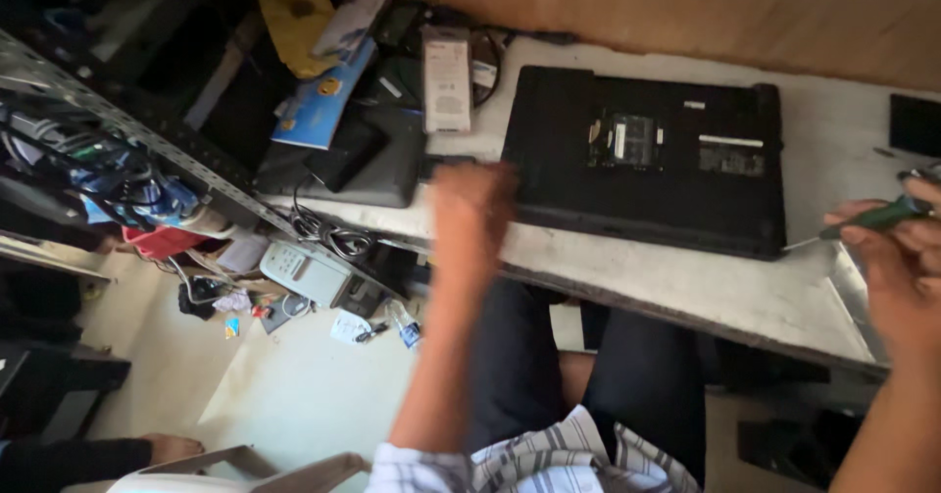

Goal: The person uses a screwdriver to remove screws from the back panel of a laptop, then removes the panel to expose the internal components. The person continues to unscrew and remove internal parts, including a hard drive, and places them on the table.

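Note:
A black laptop (647, 160) lies upside down on a white worktable (686, 287), with a small hatch open in its underside showing a memory module (625, 140). My left hand (470, 209) is blurred and hovers at the laptop's left front corner; I cannot tell if it holds anything. My right hand (897, 258) sits at the right edge of the table, fingers closed on a green-handled screwdriver (867, 221) whose tip points left toward the laptop's right front corner.
Black devices, a white box (447, 79) and a blue booklet (323, 96) pile at the table's left end. A perforated metal rack (147, 130) with cables stands left. Small clutter lies on the floor below. Another person's hand (172, 446) rests at bottom left.

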